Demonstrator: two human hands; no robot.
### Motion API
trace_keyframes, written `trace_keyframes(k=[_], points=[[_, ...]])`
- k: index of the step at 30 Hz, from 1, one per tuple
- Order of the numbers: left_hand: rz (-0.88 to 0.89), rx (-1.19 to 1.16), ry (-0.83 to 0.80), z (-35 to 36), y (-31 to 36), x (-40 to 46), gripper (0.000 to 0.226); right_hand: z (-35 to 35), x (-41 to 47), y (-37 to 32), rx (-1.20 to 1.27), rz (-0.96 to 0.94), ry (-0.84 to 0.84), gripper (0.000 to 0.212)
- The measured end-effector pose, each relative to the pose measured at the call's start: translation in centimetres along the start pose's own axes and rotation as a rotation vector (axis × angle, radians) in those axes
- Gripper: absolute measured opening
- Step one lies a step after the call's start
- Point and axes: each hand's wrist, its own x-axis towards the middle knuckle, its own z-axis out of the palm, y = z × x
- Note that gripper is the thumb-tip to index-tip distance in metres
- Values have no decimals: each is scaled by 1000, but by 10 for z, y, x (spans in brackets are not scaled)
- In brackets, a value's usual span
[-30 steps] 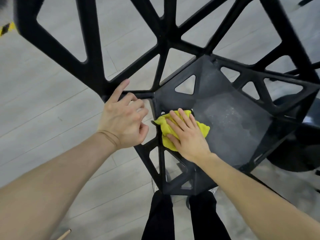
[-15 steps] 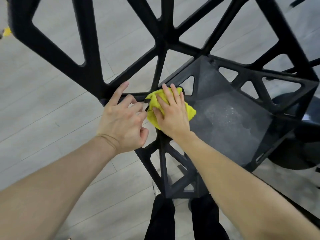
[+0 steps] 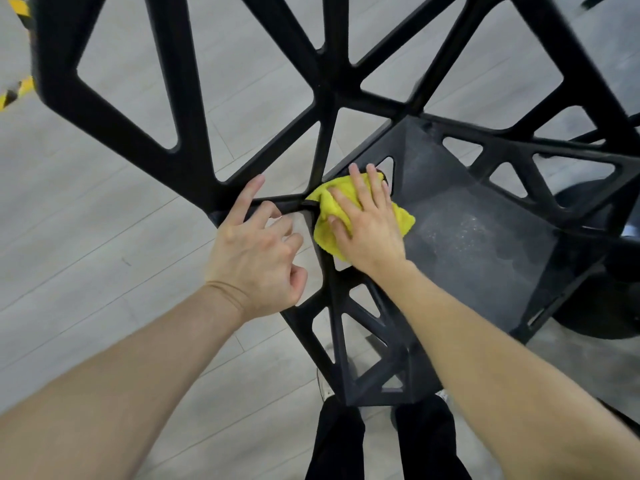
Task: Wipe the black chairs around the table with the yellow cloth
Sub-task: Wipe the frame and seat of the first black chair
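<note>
Plainly the wiping of one chair point(image 3: 194, 140) is under way: the right hand point(image 3: 367, 226) lies flat on the cloth point(image 3: 329, 209), fingers straight and spread, pressing it onto the rear left corner of the seat point(image 3: 485, 244), where seat meets backrest. Its grip is loose, a flat press and no clench. The cloth sits bunched under the palm, its yellow edges showing on both sides of the hand, touching the seat rim.

The left hand point(image 3: 256, 247) steadies the chair. Its forefinger lies out along a backrest strut and the other fingers curl over the frame bar just beside the cloth, so its grip is round the frame.

Pale dusty specks show across the middle of the seat, so I judge the seat only partly done. The next move likely calls for dragging the cloth across that patch with even pressure, while the left hand holds the chair against the push.

Both forearms reach forward and down; legs in dark trousers point(image 3: 381, 445) stand behind the chair on the floor point(image 3: 86, 271).
</note>
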Motion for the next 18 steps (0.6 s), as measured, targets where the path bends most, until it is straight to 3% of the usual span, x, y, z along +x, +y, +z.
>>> trace_keyframes(k=[3,6,9,15,18], points=[[-2,13,-23,-3,0,1,45,7,-39,-24,121,-107,-26,52],[-35,35,-96,-7,2,1,51,-8,-92,18,109,-266,-132,55],[-35,32,-91,-7,2,1,52,-15,-118,33,61,-223,-184,56],[-27,63,-68,-4,2,2,56,5,-7,-24,171,-38,-13,54],[-31,55,-67,-4,2,0,55,-1,-98,-16,237,-90,-53,54]])
